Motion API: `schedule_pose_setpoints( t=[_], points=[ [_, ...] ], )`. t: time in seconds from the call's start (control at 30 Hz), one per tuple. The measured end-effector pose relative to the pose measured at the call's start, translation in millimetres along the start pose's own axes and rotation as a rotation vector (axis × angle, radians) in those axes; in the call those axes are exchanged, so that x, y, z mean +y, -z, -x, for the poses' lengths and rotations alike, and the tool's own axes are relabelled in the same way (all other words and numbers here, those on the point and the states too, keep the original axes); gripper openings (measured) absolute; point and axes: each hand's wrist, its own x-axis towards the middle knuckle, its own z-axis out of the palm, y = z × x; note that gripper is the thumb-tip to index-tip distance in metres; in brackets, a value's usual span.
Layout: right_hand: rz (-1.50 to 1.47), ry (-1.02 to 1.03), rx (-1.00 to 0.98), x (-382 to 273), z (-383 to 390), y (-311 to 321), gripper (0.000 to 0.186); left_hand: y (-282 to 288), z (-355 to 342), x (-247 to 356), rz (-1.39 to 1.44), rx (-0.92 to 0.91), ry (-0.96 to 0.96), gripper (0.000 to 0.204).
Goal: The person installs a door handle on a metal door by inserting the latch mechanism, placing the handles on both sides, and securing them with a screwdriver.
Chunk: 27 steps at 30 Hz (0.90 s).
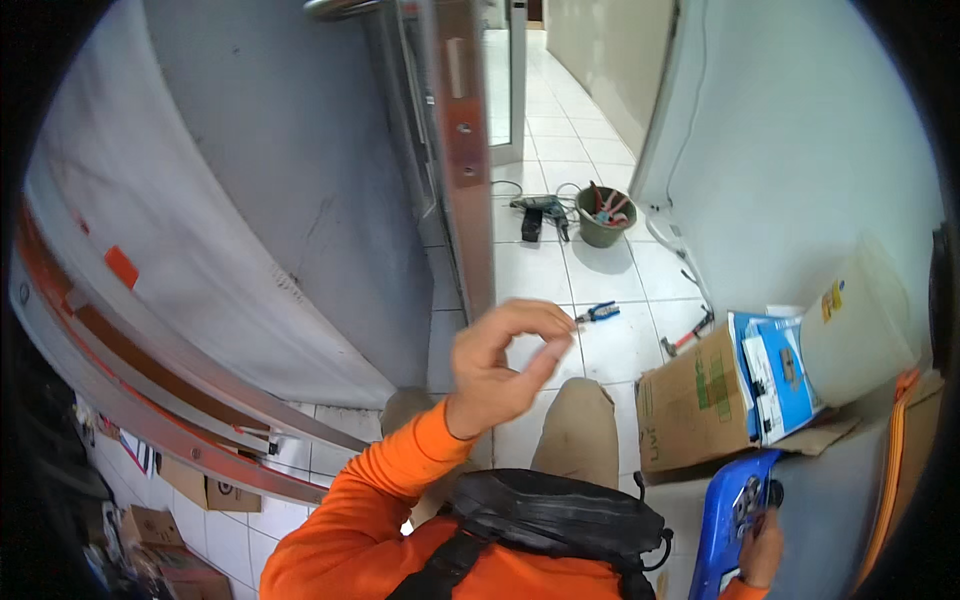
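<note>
My left hand (505, 365), in an orange sleeve, is raised in front of the open door's edge (470, 220). Its thumb and forefinger meet in a pinch; whatever is between them, if anything, is too small to make out. The door edge has a slot and screw holes. Low at the right, my right hand (763, 555) is curled beside a blue plastic piece with cut-outs (725, 510). A dark round-ended object (775, 494) sits at its fingertips, its kind unclear. A black waist bag (555, 510) lies across my lap.
Blue-handled pliers (600, 312) and a red-handled hammer (688, 332) lie on white floor tiles. Farther off are a corded drill (540, 208) and a bucket of tools (605, 225). A cardboard box (695, 410) with blue folders and a translucent bin (855, 325) stand right.
</note>
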Motion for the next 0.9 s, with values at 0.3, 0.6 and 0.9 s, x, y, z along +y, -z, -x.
schedule_pose_setpoints(
  t=[0.3, 0.6, 0.9],
  points=[
    [0.148, 0.041, -0.015, -8.0, -21.7, 3.6, 0.013, 66.4, -79.9, 35.1, 0.31, 0.509, -0.057, 0.015],
    [-0.68, 1.074, 0.49, -361.5, -162.9, 130.9, 0.033, 106.1, -160.0, 45.1, 0.37, 0.517, 0.038, 0.033],
    [-0.62, 1.346, 0.395, -544.5, -220.8, 246.7, 0.052, 99.2, -186.7, 48.2, 0.528, 0.494, -0.034, 0.03]
  ],
)
